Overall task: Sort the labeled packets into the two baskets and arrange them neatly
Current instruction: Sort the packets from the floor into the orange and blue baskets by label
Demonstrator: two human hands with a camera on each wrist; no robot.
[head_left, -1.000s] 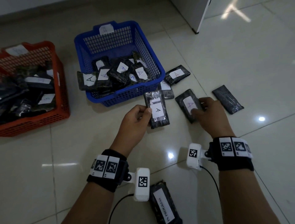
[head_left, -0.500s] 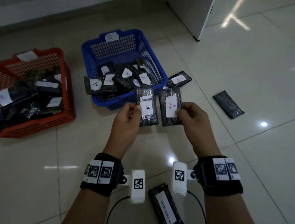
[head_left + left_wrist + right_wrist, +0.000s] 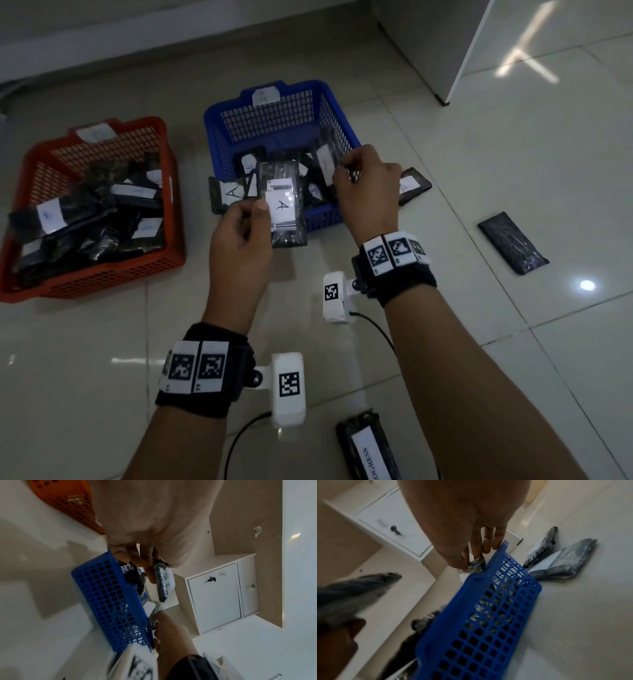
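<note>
Glossy pale tiled floor [image 3: 513, 171], carrying all items.

Blue perforated plastic basket tagged "A" [image 3: 274, 113], directly beyond both hands, part-filled with overlapping black film-wrapped packets. One "A" packet [image 3: 227, 195] draped across the near-left rim, just beyond the left hand: likely to tip onto the floor if the pile is nudged during a drop.

Red perforated plastic basket [image 3: 113, 277], well to the left of the left hand, heaped untidily with similar packets; tag unreadable.

Left hand [image 3: 239, 240], thumb and fingers pinching a black wrapped packet with a white "A" label [image 3: 286, 205], held upright just before the blue basket's near wall. Risk: held only at one edge, on slick film, so liable to slip or twist before clearing the rim.

Right hand [image 3: 368, 192], fingers pinching a second black labelled packet [image 3: 327, 161] at one end, over the blue basket's right side. Risk: release onto the sloping heap may leave it tilted against the wall, not neat.

Black packet marked "A" [image 3: 412, 185], just right of the right hand, and an unlabelled-side-up black packet [image 3: 512, 243], well to its right, both unsorted; the latter's label hidden, hence open to missorting.
</note>
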